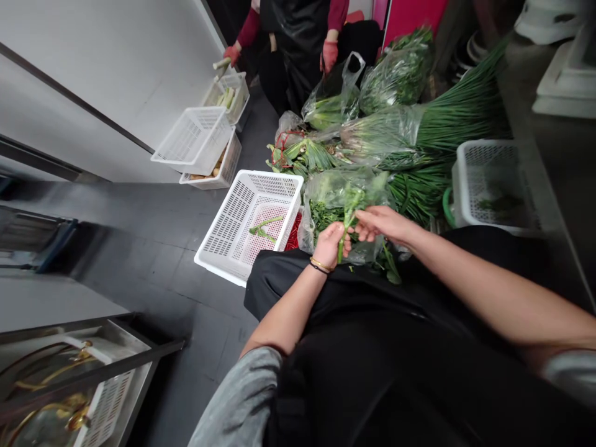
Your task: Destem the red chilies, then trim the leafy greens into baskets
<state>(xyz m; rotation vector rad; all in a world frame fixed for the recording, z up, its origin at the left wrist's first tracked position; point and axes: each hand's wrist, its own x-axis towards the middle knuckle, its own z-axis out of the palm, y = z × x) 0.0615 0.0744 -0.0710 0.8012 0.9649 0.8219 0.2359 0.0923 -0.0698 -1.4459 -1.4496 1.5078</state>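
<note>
My left hand is closed around the lower stems of a leafy green sprig. My right hand pinches the same sprig near its top. Both hands are held over my lap, just in front of a clear plastic bag of leafy greens on the floor. To the left of the bag stands a white perforated basket with a couple of green stems lying inside.
Bundles of green onions and more bagged vegetables lie ahead. A white basket sits at right, stacked white baskets at left by the wall. Another person in red gloves stands at the back. A metal rack is lower left.
</note>
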